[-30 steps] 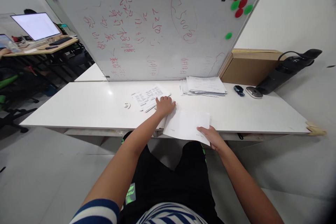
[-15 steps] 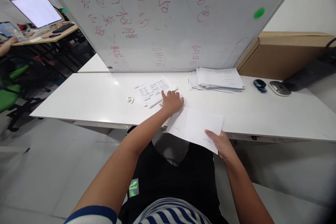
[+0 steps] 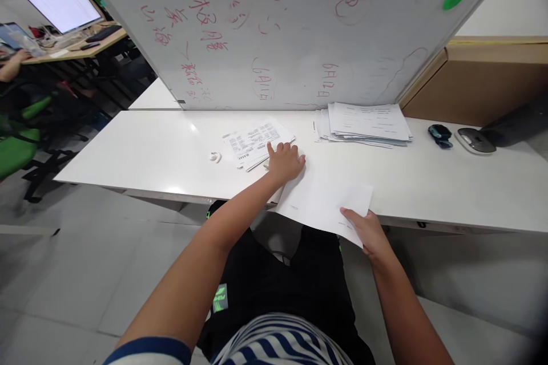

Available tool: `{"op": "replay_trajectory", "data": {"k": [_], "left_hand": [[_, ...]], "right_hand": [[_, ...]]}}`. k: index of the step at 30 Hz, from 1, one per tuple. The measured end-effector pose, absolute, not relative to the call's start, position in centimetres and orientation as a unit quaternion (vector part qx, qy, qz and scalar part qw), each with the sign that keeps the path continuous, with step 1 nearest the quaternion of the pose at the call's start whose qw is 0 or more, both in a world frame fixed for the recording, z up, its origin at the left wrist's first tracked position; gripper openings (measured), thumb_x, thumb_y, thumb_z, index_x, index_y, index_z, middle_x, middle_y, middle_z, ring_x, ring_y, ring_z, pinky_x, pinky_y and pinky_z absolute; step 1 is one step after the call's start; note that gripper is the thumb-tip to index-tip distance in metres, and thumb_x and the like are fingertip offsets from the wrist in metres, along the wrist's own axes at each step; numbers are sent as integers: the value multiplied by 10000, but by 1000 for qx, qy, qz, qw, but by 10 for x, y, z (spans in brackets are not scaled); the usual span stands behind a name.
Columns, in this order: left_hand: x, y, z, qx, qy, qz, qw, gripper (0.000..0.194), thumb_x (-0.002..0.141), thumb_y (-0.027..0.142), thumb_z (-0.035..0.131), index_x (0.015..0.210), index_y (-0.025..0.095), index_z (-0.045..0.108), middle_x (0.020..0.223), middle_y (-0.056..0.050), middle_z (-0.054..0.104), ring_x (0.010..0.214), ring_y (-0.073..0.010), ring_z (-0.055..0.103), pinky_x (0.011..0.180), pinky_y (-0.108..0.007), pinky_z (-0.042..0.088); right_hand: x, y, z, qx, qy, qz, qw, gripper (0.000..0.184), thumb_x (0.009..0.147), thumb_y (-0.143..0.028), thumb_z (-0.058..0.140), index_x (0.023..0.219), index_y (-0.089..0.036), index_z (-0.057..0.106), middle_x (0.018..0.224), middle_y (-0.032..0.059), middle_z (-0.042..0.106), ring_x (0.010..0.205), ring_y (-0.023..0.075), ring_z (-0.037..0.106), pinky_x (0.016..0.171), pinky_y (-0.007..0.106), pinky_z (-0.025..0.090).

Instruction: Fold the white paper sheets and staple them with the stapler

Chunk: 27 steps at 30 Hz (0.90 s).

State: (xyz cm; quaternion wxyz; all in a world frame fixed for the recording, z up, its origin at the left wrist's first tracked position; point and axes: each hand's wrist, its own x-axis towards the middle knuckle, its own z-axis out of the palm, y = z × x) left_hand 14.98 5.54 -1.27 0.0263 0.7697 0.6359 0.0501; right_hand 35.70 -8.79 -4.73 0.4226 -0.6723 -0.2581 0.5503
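My left hand (image 3: pixel 284 161) rests on the white table (image 3: pixel 149 151), fingers curled, its tips touching the edge of a small pile of printed sheets (image 3: pixel 256 142). A blank white sheet (image 3: pixel 324 202) lies over the table's front edge. My right hand (image 3: pixel 366 232) pinches that sheet's near right corner, thumb on top. What my left hand may hold under its fingers is hidden.
A thicker paper stack (image 3: pixel 365 124) lies at the back right. A small white object (image 3: pixel 215 156) sits left of the printed sheets. A leaning whiteboard (image 3: pixel 278 23), a cardboard box (image 3: pixel 479 82), a dark small device (image 3: pixel 439 134) and a grey mouse-like object (image 3: pixel 474 140) stand behind. Another person's desk with a monitor (image 3: pixel 60 3) is far left.
The view has moved closer and lower over the table. My right hand has drawn the blank sheet's corner a little farther off the front edge. My left hand stays by the printed sheets.
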Motion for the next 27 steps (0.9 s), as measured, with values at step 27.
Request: {"op": "replay_trajectory", "data": {"k": [27], "left_hand": [[147, 65, -14, 769, 637, 18, 53, 498, 909, 485, 263, 1281, 207, 443, 1380, -130, 415, 1294, -309, 309, 1096, -607, 80]], "right_hand": [[332, -129, -47, -571, -205, 609, 512, 362, 650, -367, 796, 910, -132, 705, 936, 102, 731, 822, 246, 697, 775, 335, 562]]}}
